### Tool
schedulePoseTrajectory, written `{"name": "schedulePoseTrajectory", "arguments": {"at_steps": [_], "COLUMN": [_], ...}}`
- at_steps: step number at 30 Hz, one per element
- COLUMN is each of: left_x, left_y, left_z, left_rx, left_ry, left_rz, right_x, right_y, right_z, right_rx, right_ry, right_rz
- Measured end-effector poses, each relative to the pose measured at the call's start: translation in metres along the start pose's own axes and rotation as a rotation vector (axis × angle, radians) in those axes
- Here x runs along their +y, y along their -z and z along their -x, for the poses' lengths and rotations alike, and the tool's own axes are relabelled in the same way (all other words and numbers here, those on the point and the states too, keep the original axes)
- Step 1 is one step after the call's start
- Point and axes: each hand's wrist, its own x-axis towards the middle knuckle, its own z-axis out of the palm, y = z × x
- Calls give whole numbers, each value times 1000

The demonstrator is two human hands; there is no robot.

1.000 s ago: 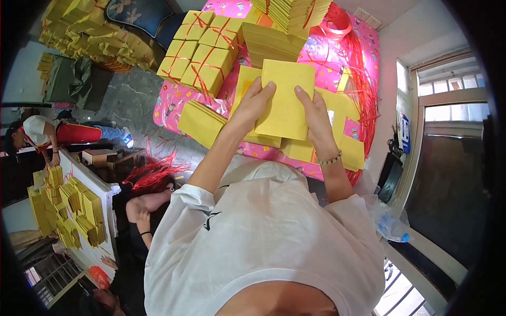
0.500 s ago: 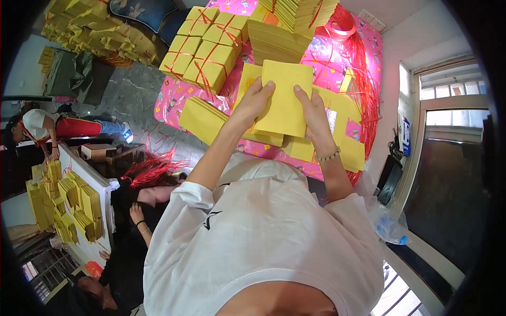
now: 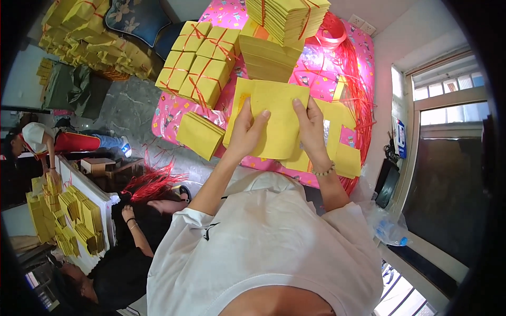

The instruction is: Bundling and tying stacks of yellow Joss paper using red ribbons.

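A stack of yellow paper point(image 3: 279, 118) is held upright in front of me, over the pink table. My left hand point(image 3: 249, 129) grips its left side, thumb laid on the face. Opposite it, my right hand point(image 3: 312, 129) closes on the right edge with the thumb in front. Behind the stack another yellow sheet point(image 3: 240, 95) with an orange patch shows in part. More flat yellow paper point(image 3: 329, 113) lies under and beside my right hand. Left of my left hand, a small pile of folded yellow paper point(image 3: 199, 134) rests on the table.
Bundles of yellow paper tied with red strips point(image 3: 203, 66) stand at the table's back left. A taller yellow pile point(image 3: 287, 23) rises at the back. Red ribbons point(image 3: 350, 79) hang along the right side. Two people work at a white table point(image 3: 108, 210) with yellow stacks on the left.
Both hands have come down nearer to me with the yellow paper. The orange-patched sheet behind it now shows more, at the left side.
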Motion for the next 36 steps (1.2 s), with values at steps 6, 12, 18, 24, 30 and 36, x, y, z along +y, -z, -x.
{"name": "schedulePoseTrajectory", "arguments": {"at_steps": [6,12,18,24,30,36], "left_x": [-1,-5,5,-2,-3,-3], "left_y": [8,9,13,12,10,15], "left_z": [6,10,9,14,15,16], "left_rx": [22,24,10,22,34,65], "left_ry": [51,67,118,77,69,95], "left_rz": [-26,-41,-19,-55,-57,-55], "right_x": [12,18,-5,0,7,0], "right_y": [8,21,13,15,23,23], "right_z": [-8,-9,12,14,19,25], "right_rx": [51,1,-154,-123,-185,-251], "right_ry": [5,-63,-280,-305,-273,-373], "right_rz": [-6,128,111,143,163,258]}}
